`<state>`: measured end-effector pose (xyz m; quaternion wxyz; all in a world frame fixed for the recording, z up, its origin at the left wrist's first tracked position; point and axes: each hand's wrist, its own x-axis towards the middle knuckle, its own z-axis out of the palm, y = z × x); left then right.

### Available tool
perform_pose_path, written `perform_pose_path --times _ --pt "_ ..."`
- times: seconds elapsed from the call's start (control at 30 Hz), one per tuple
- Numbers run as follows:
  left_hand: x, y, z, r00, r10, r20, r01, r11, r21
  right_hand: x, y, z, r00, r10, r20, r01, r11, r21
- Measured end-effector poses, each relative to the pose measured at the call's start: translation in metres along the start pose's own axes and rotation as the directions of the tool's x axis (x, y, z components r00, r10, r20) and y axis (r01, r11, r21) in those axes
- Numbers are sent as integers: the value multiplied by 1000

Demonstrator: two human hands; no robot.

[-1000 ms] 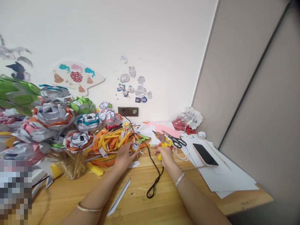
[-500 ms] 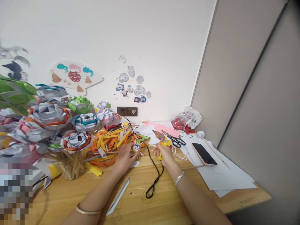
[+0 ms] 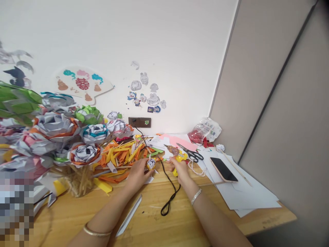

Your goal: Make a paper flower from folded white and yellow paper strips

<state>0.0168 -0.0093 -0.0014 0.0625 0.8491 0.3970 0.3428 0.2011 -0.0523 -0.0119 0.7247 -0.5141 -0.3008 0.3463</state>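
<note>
My left hand (image 3: pixel 138 173) holds a small rolled paper flower (image 3: pixel 151 164), white with yellow at its edge, between thumb and fingers. To its right, my right hand (image 3: pixel 179 168) is closed round a yellow glue gun (image 3: pixel 181 157), whose nozzle points up and to the left, beyond the flower and apart from it. A black cord (image 3: pixel 167 175) runs from the glue gun's handle and loops on the wooden table (image 3: pixel 154 226) between my forearms. A folded white paper strip (image 3: pixel 129 215) lies beside my left forearm.
Paper flowers (image 3: pixel 55 125) crowd the left side. Orange and yellow strips (image 3: pixel 120 154) are heaped behind my left hand. Black scissors (image 3: pixel 194 155), a bead string (image 3: pixel 197 169), a phone (image 3: pixel 223 169) and white sheets (image 3: pixel 246 197) lie to the right.
My left hand has turned the paper flower slightly and moved it a little right and nearer. The glue gun's nozzle has tilted a little to the left and down.
</note>
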Motion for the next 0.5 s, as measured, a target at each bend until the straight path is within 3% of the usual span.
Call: perform_pose_path --times 0.27,0.5 --pt "0 2 0 1000 12 24 -13 999 41 5 1 -3 991 124 -40 -122 991 56" --pt "-3 5 -5 998 36 45 -39 997 71 -6 -8 6 991 133 -31 -131 990 45"
